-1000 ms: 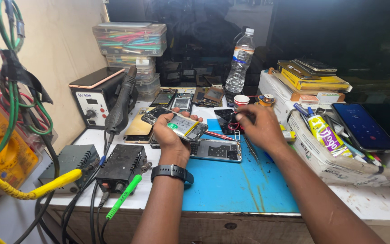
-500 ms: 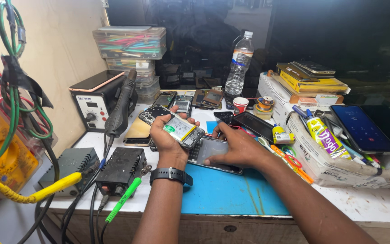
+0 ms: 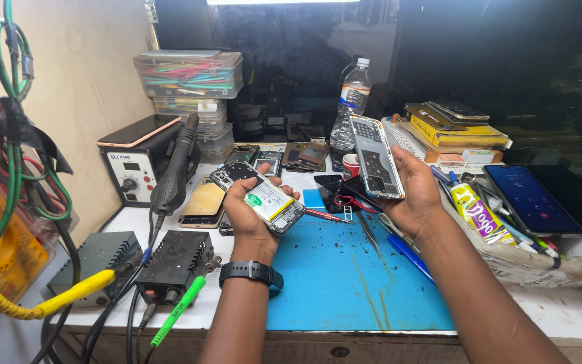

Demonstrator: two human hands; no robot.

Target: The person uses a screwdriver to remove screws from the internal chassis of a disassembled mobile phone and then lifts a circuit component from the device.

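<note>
The left hand (image 3: 250, 205) is closed around an opened phone (image 3: 259, 195), cradling it palm-up with its bared insides and pale battery facing the camera, thumb along the near edge; a black watch (image 3: 250, 272) sits on that wrist. The right hand (image 3: 409, 192) grips a clear back cover (image 3: 374, 156), held upright and raised above the desk (image 3: 560, 313), fingers behind it and thumb at its lower edge. Both hands hang over the far part of a blue work mat (image 3: 345, 283), the two pieces near each other but apart. On the mat between the hands lie a red-handled tool (image 3: 328, 216) and what may be tweezers (image 3: 370, 232), though they are too thin to tell surely. A water bottle (image 3: 350, 111) stands behind the cover, and a hot-air station (image 3: 141, 158) sits to the left by the wall.
</note>
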